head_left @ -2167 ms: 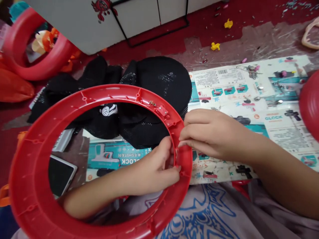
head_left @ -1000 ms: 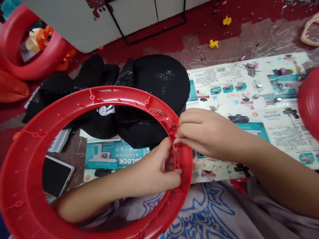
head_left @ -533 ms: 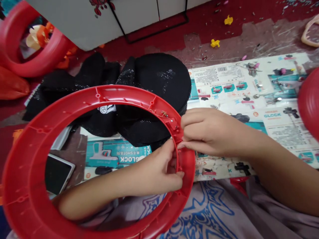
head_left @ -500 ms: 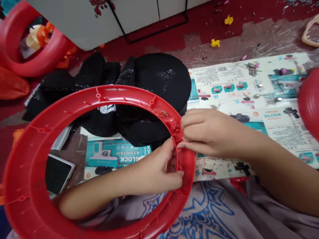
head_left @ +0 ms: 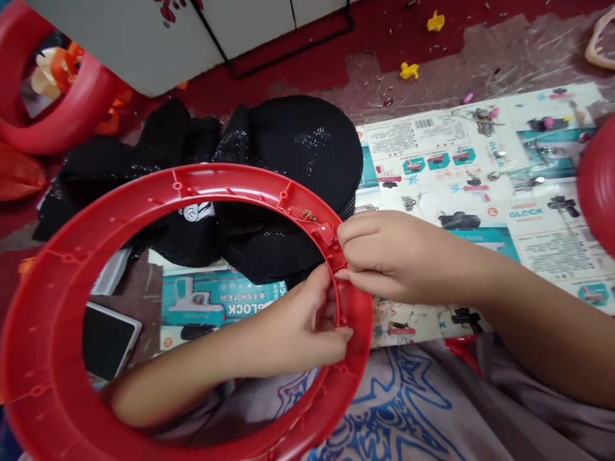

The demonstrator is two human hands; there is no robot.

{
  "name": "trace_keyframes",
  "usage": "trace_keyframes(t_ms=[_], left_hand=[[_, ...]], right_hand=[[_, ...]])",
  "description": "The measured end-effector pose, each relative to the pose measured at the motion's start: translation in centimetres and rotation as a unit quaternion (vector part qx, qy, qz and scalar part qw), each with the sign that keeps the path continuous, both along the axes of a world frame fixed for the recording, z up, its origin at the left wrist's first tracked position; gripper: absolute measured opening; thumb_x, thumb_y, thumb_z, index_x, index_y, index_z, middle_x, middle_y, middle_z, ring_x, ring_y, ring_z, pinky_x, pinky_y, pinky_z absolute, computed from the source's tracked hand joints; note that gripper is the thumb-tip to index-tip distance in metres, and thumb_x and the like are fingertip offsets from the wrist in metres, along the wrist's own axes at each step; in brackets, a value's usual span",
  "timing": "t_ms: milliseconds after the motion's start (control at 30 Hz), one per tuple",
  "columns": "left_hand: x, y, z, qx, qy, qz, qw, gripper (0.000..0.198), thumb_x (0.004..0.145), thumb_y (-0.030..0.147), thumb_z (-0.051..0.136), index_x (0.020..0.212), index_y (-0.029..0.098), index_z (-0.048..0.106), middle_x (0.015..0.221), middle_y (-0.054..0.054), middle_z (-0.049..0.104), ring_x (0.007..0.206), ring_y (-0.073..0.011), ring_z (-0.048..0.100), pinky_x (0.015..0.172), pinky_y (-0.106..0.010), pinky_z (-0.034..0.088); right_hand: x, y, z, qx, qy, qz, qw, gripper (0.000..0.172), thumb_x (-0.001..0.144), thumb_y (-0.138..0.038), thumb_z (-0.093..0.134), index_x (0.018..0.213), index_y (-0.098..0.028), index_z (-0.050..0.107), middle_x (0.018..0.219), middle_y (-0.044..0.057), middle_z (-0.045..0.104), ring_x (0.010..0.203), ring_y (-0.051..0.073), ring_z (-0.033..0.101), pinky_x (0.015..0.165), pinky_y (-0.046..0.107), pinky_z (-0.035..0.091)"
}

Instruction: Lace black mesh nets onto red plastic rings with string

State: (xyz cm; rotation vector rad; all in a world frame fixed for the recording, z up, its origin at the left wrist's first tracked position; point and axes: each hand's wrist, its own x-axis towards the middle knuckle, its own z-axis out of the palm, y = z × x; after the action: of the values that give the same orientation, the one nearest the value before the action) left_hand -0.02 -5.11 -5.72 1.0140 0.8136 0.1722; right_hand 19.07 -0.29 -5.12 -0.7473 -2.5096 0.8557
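Note:
A large red plastic ring [head_left: 62,307] lies tilted over my lap, its hollow ribbed side with screw posts facing up. My left hand [head_left: 314,326] reaches through the middle and is closed on the inner rim at the right, thumb over the edge. Just above it, my right hand [head_left: 379,256] is closed in a pinch over the ring's channel; whatever is between its fingertips is hidden. Beside those fingertips, a small red part [head_left: 327,232] and thin wires [head_left: 307,215] sit inside the channel.
Behind the ring is a crumpled black mesh cloth [head_left: 307,141]. Printed cardboard [head_left: 423,186] with small metal parts covers the right side. A red rounded piece [head_left: 598,186] is at the right edge, a dark-screened device [head_left: 108,339] at left. Yellow pieces [head_left: 409,71] lie on the floor.
The whole view has shifted slightly, so the ring and both hands appear a little further left. Both hands keep their hold at the same spot on the ring.

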Motion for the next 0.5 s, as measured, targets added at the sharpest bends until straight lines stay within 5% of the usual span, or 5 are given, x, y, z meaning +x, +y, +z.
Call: trace_keyframes(t_ms=[200,333,500], left_hand=[[0.29,-0.29,-0.25,-0.005,0.01,0.013,1.0,0.048,0.077,0.008,0.058,0.119,0.021,0.037,0.096,-0.001,0.054,0.084,-0.0128,0.058,0.069,-0.023,0.05],[0.54,-0.3,-0.21,-0.019,0.022,0.055,0.998,0.05,0.079,0.011,0.058,0.119,0.021,0.029,0.089,0.001,0.053,0.078,-0.0118,0.058,0.067,-0.024,0.05],[0.4,-0.08,-0.11,0.015,0.049,0.011,0.999,0.054,0.08,0.017,0.061,0.122,0.021,0.027,0.092,-0.001,0.051,0.082,-0.0148,0.057,0.068,-0.027,0.05]], right_hand=[[-0.27,-0.05,0.15,-0.021,-0.06,-0.008,0.998,0.019,0.081,-0.011,0.054,0.063,-0.015,0.061,0.07,0.002,0.058,0.068,0.014,0.051,0.064,0.027,0.036],[-0.06,0.26,0.09,-0.03,-0.086,-0.09,0.992,0.015,0.082,-0.019,0.061,0.068,-0.015,0.066,0.07,0.001,0.059,0.063,0.012,0.05,0.057,0.024,0.03],[0.27,0.54,-0.25,-0.026,-0.039,-0.079,0.996,0.015,0.085,-0.015,0.055,0.077,-0.015,0.068,0.078,0.003,0.063,0.071,0.013,0.055,0.063,0.024,0.035]])
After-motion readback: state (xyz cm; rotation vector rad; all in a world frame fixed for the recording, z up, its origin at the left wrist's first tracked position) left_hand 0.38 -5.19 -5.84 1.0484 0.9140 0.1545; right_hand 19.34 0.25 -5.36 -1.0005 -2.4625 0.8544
